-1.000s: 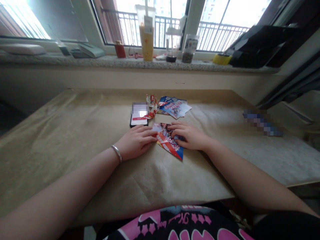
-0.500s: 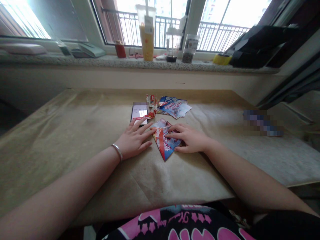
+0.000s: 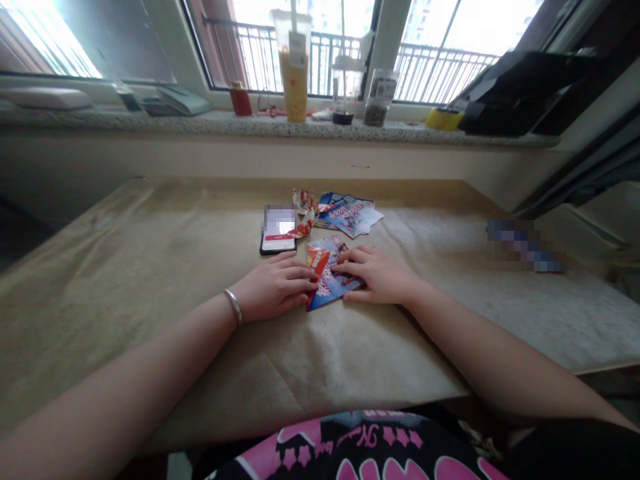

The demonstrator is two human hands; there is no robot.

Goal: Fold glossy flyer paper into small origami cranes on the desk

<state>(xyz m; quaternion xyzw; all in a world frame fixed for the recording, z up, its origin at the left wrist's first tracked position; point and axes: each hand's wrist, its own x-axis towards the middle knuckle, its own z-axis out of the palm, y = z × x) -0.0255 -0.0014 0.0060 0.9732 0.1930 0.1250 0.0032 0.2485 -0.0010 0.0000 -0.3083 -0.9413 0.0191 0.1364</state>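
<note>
Head view: a folded printed paper (image 3: pixel 329 285) lies on the table (image 3: pixel 225 373), nearer the person than the phone (image 3: pixel 278 243). The right hand (image 3: pixel 379 275) rests on it, grip loosely spread; the left hand (image 3: pixel 273 287) touches its left edge, whether pinching cannot be told.

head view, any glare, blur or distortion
Head view: window blown out, bright patch on the phone; head view: pixelation covers the phone's top and a far-right object; head view: edges stretched, print on the folded paper soft.
</note>
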